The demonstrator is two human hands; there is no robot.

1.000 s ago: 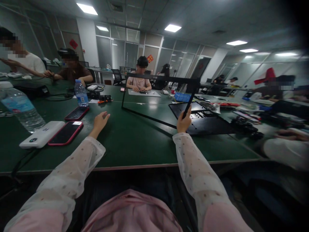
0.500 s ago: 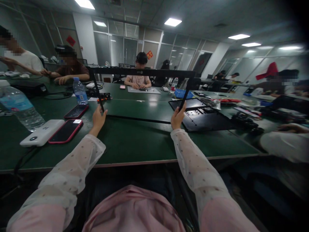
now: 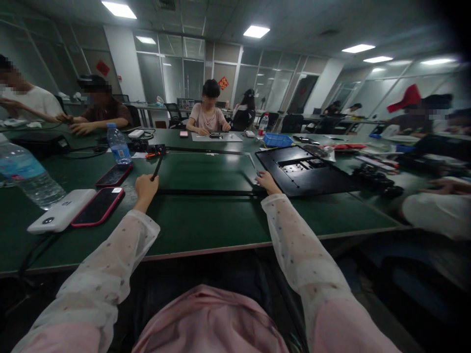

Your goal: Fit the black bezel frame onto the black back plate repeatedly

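Black and thin, a rectangular frame (image 3: pixel 209 192) is held by its two short sides: the left one is pinched by the curled fingers (image 3: pixel 152 182) of the left hand (image 3: pixel 144 189), the right one by those of the right hand (image 3: pixel 270 183). It is held low and nearly flat over the middle of the green surface (image 3: pixel 213 223); whether contact is made cannot be told. Just right of the right hand, a black panel (image 3: pixel 312 181) is laid flat, and a blue basket (image 3: pixel 277 140) is set beyond it. On the left, a white power bank (image 3: pixel 61 213), a near phone (image 3: pixel 97 208) and a far phone (image 3: pixel 114 175) are placed, with a small bottle (image 3: pixel 118 146) stood behind them. On the far side, a person (image 3: pixel 208 115) is seated at a pale mat (image 3: pixel 235 138).
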